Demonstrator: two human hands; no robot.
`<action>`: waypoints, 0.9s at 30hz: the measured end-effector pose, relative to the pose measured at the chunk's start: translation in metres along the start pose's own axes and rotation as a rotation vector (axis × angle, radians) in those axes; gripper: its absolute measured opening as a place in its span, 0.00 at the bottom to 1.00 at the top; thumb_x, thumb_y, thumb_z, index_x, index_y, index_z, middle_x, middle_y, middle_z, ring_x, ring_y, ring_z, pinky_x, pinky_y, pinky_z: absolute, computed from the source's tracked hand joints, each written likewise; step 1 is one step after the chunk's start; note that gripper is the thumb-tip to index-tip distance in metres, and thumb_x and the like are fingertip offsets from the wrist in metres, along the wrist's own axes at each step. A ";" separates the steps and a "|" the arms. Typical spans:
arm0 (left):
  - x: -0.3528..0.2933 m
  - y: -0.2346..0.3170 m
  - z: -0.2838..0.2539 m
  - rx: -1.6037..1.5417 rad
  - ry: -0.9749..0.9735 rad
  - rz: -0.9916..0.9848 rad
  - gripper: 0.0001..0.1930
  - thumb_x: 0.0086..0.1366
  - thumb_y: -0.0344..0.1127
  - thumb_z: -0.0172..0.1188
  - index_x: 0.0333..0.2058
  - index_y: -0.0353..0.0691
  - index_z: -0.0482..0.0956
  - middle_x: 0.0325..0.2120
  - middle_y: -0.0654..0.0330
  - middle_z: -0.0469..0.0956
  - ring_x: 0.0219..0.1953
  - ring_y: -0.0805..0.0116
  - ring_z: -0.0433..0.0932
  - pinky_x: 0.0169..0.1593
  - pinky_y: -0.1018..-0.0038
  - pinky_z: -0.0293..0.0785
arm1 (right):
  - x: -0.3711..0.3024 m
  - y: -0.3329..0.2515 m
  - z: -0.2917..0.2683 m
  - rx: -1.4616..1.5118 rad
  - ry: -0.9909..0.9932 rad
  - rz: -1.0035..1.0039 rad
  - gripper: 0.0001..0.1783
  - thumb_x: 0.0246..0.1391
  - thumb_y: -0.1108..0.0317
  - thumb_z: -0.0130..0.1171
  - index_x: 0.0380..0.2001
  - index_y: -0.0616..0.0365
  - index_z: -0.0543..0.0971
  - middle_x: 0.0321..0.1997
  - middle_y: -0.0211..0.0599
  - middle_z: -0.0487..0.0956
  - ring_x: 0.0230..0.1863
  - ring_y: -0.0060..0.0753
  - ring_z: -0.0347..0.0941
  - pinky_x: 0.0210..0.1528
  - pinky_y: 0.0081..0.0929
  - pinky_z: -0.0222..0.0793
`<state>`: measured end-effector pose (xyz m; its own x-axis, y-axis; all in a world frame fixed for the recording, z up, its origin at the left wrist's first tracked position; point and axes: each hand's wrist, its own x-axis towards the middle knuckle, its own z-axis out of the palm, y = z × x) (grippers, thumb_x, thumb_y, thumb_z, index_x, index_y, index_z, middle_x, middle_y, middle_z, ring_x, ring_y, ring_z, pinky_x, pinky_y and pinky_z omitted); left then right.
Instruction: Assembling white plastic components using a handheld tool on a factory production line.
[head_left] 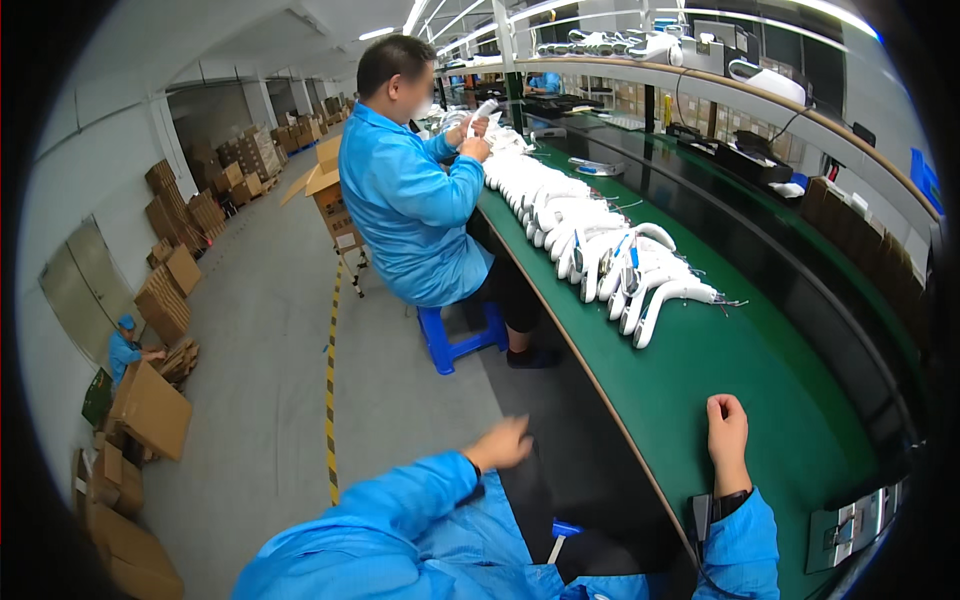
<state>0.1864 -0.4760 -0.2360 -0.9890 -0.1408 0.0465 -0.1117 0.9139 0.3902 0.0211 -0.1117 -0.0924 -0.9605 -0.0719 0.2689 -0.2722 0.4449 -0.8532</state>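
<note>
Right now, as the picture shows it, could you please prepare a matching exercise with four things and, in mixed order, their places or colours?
1. Left hand
2. Right hand
3. Stool
4. White curved parts

A. Blue, under the seated co-worker
B. Massed in a long row on the green table
C. Off the table, near the person's own lap
D. Over the tabletop, fingers curled

Pairs: 1-C, 2-D, 3-A, 4-B

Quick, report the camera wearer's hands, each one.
Left hand: curled, nothing visible in it; whether fully closed, can't tell.
Right hand: loosely closed, nothing visible in it.
</note>
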 end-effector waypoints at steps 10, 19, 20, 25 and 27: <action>-0.011 0.084 0.067 0.578 -0.311 -0.073 0.23 0.63 0.42 0.47 0.55 0.39 0.69 0.59 0.42 0.59 0.62 0.41 0.56 0.56 0.42 0.59 | 0.001 -0.008 -0.009 -0.086 0.046 -0.002 0.11 0.54 0.62 0.55 0.31 0.59 0.77 0.27 0.36 0.77 0.30 0.30 0.73 0.35 0.29 0.69; -0.048 0.138 0.075 0.912 -1.019 0.430 0.21 0.63 0.42 0.48 0.50 0.37 0.76 0.53 0.48 0.71 0.56 0.45 0.69 0.55 0.37 0.55 | 0.004 -0.008 -0.007 -0.128 0.048 -0.052 0.11 0.51 0.62 0.57 0.30 0.59 0.77 0.30 0.41 0.78 0.34 0.42 0.75 0.38 0.36 0.70; -0.063 0.119 0.107 0.906 -0.957 0.450 0.20 0.63 0.43 0.49 0.49 0.38 0.77 0.50 0.51 0.74 0.54 0.49 0.71 0.56 0.39 0.55 | 0.004 -0.011 -0.007 -0.140 0.044 -0.023 0.11 0.52 0.61 0.57 0.32 0.58 0.77 0.31 0.41 0.79 0.35 0.42 0.76 0.39 0.37 0.70; -0.074 0.135 0.154 1.016 -0.903 0.568 0.21 0.63 0.49 0.51 0.52 0.50 0.76 0.55 0.63 0.71 0.60 0.54 0.64 0.59 0.45 0.55 | 0.004 0.016 -0.021 -0.181 0.085 0.111 0.12 0.52 0.60 0.56 0.35 0.56 0.77 0.33 0.40 0.80 0.39 0.41 0.76 0.44 0.36 0.70; -0.064 0.138 0.190 1.070 -0.906 0.726 0.18 0.62 0.43 0.52 0.47 0.45 0.79 0.51 0.60 0.75 0.53 0.53 0.72 0.55 0.43 0.59 | 0.005 0.038 -0.041 -0.215 0.167 0.167 0.15 0.51 0.58 0.55 0.39 0.56 0.77 0.37 0.42 0.80 0.42 0.44 0.76 0.46 0.36 0.70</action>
<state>0.2153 -0.2686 -0.3594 -0.5440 0.3361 -0.7688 0.7660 0.5729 -0.2916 0.0081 -0.0580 -0.1053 -0.9630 0.1581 0.2181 -0.0758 0.6179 -0.7826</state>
